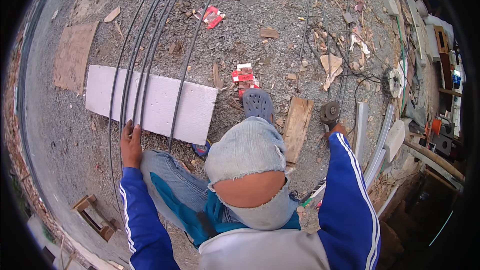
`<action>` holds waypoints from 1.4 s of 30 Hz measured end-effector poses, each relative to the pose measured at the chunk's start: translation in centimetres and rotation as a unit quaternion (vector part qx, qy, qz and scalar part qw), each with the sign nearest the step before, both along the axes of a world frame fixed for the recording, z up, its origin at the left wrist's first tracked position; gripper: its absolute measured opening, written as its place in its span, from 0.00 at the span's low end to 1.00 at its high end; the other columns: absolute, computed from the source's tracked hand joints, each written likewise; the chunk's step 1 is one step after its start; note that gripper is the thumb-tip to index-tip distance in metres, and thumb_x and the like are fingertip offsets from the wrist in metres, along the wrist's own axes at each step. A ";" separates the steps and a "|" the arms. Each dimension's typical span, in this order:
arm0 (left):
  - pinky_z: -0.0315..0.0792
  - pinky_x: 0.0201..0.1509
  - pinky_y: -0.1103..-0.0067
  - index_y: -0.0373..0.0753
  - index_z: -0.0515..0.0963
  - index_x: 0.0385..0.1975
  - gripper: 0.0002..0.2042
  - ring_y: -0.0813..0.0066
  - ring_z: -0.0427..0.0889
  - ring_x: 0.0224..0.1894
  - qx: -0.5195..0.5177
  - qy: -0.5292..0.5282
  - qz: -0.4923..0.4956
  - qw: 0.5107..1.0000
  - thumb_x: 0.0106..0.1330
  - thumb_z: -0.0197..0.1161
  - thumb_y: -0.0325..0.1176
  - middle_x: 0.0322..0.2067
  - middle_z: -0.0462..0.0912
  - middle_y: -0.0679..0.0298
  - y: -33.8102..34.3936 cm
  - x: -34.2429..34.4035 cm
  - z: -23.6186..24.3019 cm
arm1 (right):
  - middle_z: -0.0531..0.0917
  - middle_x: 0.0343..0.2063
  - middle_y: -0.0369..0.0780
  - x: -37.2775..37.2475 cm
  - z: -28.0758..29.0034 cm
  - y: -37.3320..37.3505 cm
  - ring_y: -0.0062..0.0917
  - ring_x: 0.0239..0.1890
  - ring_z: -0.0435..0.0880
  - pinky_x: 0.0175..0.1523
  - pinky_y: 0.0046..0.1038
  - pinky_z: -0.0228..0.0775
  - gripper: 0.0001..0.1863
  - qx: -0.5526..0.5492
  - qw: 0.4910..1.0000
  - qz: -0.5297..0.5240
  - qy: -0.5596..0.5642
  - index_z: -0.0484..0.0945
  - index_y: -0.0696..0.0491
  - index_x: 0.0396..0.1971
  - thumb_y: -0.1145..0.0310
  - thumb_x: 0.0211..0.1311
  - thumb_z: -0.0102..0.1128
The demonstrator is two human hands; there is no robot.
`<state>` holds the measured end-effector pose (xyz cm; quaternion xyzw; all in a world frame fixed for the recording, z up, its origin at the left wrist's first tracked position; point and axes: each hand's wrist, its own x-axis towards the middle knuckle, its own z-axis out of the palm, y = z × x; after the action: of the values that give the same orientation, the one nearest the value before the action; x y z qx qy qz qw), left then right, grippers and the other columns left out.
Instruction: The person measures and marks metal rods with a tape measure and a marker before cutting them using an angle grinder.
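Head view: a person crouches on open gravel ground, seen from above, knees in torn blue jeans, blue sleeves with white stripes.
Ground: grey crushed stone (75,135), littered with wood scraps, paper and red packets — no floor, no walls close by.
White foam board (165,105): lies flat on the gravel ahead and to the left, long side running left to right.
Steel rods (150,70): several thin dark bars run from the top of the picture down across the foam board toward the left knee, close together, one a little apart to the right.
Left hand (131,142): rests flat on the rods at the near edge of the foam board, fingers together and stretched forward, pressing rather than gripping.
Right hand (336,130): closed round the body of an angle grinder (330,111), whose round head sits on the gravel just right of a wooden plank (298,127).
Left edge: a brown cardboard sheet (74,56) beyond the foam board; a small wooden stool (92,215) near the lower rim.
Right edge: crowded — pale curved strips (382,135), a cable reel (392,82), pipes and debris.
Open room: bare gravel left of and below the foam board; the middle strip is scattered with small scraps.
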<state>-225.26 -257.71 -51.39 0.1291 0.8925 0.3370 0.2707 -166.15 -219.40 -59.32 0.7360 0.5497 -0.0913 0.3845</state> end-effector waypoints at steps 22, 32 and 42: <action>0.66 0.58 0.72 0.32 0.62 0.60 0.30 0.63 0.72 0.55 0.331 -0.264 -0.242 0.873 0.61 0.62 0.40 0.55 0.70 0.50 13.5 12.8 8.7 | 0.79 0.31 0.51 -26.2 25.1 -3.6 0.42 0.34 0.80 0.41 0.37 0.71 0.30 0.205 0.855 0.164 0.448 0.72 0.60 0.34 0.51 0.37 0.69; 0.67 0.50 0.71 0.39 0.65 0.53 0.28 0.72 0.72 0.46 0.627 -0.472 0.075 0.615 0.61 0.57 0.54 0.46 0.72 0.64 17.4 9.4 13.6 | 0.72 0.37 0.46 -45.4 28.9 -9.9 0.40 0.37 0.78 0.40 0.39 0.73 0.28 0.160 0.678 0.587 0.413 0.67 0.57 0.39 0.62 0.37 0.70; 0.77 0.42 0.76 0.36 0.71 0.44 0.17 0.72 0.80 0.38 0.660 -0.342 0.256 0.618 0.63 0.59 0.42 0.39 0.78 0.61 8.8 0.3 8.0 | 0.71 0.43 0.49 -53.6 24.1 -19.2 0.43 0.47 0.73 0.49 0.37 0.70 0.35 -0.070 0.593 0.574 0.560 0.64 0.56 0.48 0.64 0.36 0.66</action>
<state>-224.99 -248.92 -43.39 -0.0857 0.2696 0.9107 0.3010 -219.72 -238.65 -35.21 0.0428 0.9576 -0.2840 0.0236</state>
